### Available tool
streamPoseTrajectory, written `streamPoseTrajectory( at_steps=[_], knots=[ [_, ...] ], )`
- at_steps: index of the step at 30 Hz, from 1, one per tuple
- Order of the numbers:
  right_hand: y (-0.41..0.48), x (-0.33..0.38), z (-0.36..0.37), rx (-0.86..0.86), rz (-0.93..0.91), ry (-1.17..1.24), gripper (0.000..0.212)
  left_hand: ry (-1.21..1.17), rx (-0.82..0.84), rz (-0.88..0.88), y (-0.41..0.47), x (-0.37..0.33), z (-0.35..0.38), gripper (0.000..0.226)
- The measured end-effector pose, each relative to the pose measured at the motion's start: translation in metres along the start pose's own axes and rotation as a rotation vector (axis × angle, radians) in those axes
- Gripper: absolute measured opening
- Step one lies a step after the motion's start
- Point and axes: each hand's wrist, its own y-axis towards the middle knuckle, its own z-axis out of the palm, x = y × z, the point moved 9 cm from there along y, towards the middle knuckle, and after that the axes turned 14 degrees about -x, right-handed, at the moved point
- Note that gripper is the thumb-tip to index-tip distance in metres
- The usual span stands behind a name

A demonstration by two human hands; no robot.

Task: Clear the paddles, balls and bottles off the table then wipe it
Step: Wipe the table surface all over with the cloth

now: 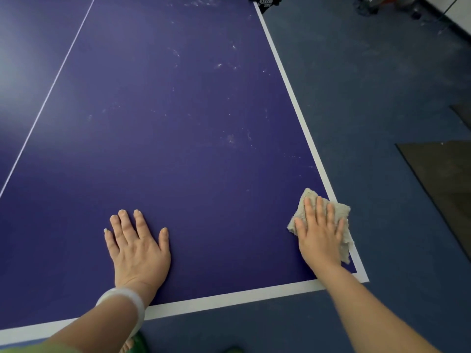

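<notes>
**A:** Where's the cloth?

**B:** The beige cloth (342, 212) lies crumpled at the near right corner of the desk (178, 123), directly under the right grip (318, 235). Its far end pokes out beyond the fingertips. Its right side overlaps the white border line (288, 82) and reaches slightly past the desk's edge.

**A:** Is that grip clamped on it?

**B:** No. The fingers are straight and a little spread, palm down, pressing the cloth flat against the surface. Nothing curls round it.

**A:** And the other one?

**B:** The left grip (137, 248) rests palm down on bare blue desk near the front edge, well apart from the cloth. Its fingers are straight and spread, holding nothing. A pale bangle (127, 296) sits on that wrist.

**A:** What's the surface like?

**B:** Deep blue, with the white border along the near and right edges and a thin white centre line (51, 87) running away on the left. Whitish smudges (229, 64) are scattered over the middle and far parts, mostly towards the right. The stretch around the two grips looks cleaner.

**A:** Anything at the far end?

**B:** A black net clamp (265, 2) with white lettering sits at the desk's right edge, cut off by the top of the view.

**A:** The room?

**B:** Blue-grey floor (369, 98) lies to the right and in front of the desk. A dark mat (443, 179) lies on it at the right, with a second dark one just beyond. The clutter in the far right corner is too blurred to name.
</notes>
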Motion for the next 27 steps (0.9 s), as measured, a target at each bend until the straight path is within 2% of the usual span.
streamPoseTrajectory(
  at_steps=[2,4,8,10,11,12,13,16,18,20,24,27],
  knots=[
    [-0.008,0.012,0.000,-0.010,0.117,0.035,0.061,0.000,-0.003,0.002,0.000,0.000,0.000,0.079],
    [-0.026,0.060,0.000,-0.029,0.042,0.048,0.062,0.003,-0.006,0.004,-0.001,0.000,0.000,0.079],
    [-0.078,0.175,-0.004,-0.035,-0.502,0.154,0.060,-0.001,0.006,0.010,-0.002,-0.001,0.001,0.082],
    [-0.076,0.183,-0.002,-0.003,-0.693,0.136,0.060,0.000,0.006,0.011,-0.002,-0.001,0.002,0.082],
    [-0.063,0.173,-0.001,-0.007,-0.724,0.103,0.060,-0.001,0.005,0.011,-0.002,-0.001,0.002,0.081],
    [-0.044,0.158,0.001,-0.015,-0.692,0.070,0.060,0.003,0.003,0.010,-0.001,0.000,0.003,0.080],
    [-0.020,0.135,0.004,-0.015,-0.581,0.040,0.059,0.009,0.005,0.010,-0.001,0.000,0.003,0.078],
    [0.031,0.064,0.005,0.062,-0.052,0.036,0.059,-0.002,0.036,0.012,-0.002,0.000,0.004,0.082],
    [0.029,0.064,0.004,0.069,0.115,0.058,0.060,0.004,0.051,0.019,-0.002,0.001,0.005,0.082],
    [0.011,0.108,0.003,0.039,0.073,0.057,0.062,0.001,0.062,0.023,-0.001,0.001,0.004,0.082],
    [-0.041,0.235,0.010,0.021,-0.311,0.086,0.061,-0.039,0.094,0.024,-0.001,0.001,0.000,0.081],
    [-0.049,0.261,0.014,0.039,-0.345,0.061,0.061,-0.108,0.125,0.058,0.001,0.000,-0.005,0.081]
  ],
)
